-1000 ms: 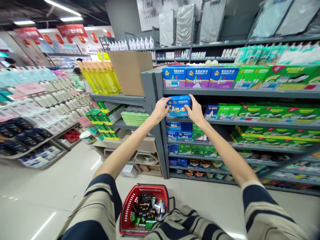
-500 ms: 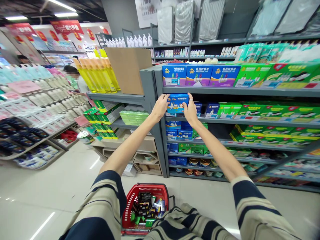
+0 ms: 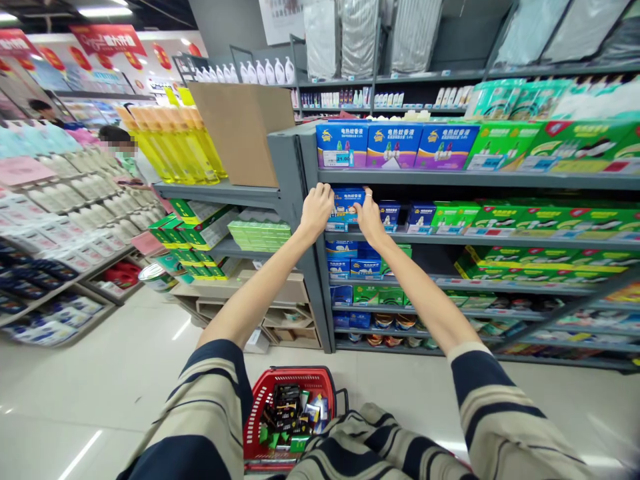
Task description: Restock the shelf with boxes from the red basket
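Observation:
A blue box of electric mosquito repellent liquid (image 3: 346, 204) is at the left end of the second shelf, its printed front towards me. My left hand (image 3: 317, 208) is closed on its left end, close to the grey shelf post. On its right end my right hand (image 3: 369, 215) grips with the thumb in front and the fingers at the top edge; a ring shows on one finger. Just right of that hand stands another blue box (image 3: 389, 213). The back of the held box is hidden inside the shelf.
A red shopping basket (image 3: 257, 417) with several small packs sits on the floor before me. Blue and purple boxes (image 3: 393, 145) line the shelf above. Yellow bottles (image 3: 183, 157) and a cardboard carton (image 3: 245, 133) stand on the left end rack. A person (image 3: 123, 143) is at far left.
The box has gone further into the second shelf, with both hands still on it. My view has shifted slightly, so the shelves appear a little further left.

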Tool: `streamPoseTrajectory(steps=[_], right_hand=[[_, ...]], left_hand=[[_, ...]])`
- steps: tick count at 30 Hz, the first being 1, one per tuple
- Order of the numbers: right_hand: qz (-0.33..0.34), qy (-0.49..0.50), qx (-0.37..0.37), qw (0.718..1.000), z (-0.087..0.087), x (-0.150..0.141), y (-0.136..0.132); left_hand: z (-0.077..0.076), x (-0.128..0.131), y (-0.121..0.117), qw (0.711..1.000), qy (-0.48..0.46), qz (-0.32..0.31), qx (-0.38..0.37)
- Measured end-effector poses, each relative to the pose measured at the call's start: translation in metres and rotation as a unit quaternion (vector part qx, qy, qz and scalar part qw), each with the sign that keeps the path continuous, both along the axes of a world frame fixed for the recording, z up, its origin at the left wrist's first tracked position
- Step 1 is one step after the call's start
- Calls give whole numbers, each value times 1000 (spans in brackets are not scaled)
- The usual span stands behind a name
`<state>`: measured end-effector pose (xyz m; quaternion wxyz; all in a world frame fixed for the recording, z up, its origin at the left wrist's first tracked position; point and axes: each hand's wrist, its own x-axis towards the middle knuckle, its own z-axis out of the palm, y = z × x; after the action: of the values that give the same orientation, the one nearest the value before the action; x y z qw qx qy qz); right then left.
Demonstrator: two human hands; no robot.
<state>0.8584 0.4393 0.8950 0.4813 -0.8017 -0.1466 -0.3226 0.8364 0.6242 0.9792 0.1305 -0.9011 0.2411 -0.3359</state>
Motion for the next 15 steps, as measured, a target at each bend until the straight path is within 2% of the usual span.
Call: streamPoseTrajectory(steps=[3,6,8,10,12,13,15], right_hand=[[4,30,-49,998,-2,-1,10],[-12,34,-65,997,-7,1,16],[5,25,-56,998,-11,6,16],[25,28,-37,999,-17,10,15],[32,41,-13,999,-25,13,13],[29,43,-4,999,-28,12,12],[16,31,-1,999,-33,7,13]], left_hand=[[-6,-1,2,999,46,-13,-5],[-11,-2,8,992,86,-54,-79],[-14,-8,15,983,89,-84,-136],[-24,-21,26,974,78,-110,-181],[-48,-41,42,965,57,-120,-226],[-67,-53,52,960,50,-120,-248],[-119,-80,74,951,68,-108,-281]])
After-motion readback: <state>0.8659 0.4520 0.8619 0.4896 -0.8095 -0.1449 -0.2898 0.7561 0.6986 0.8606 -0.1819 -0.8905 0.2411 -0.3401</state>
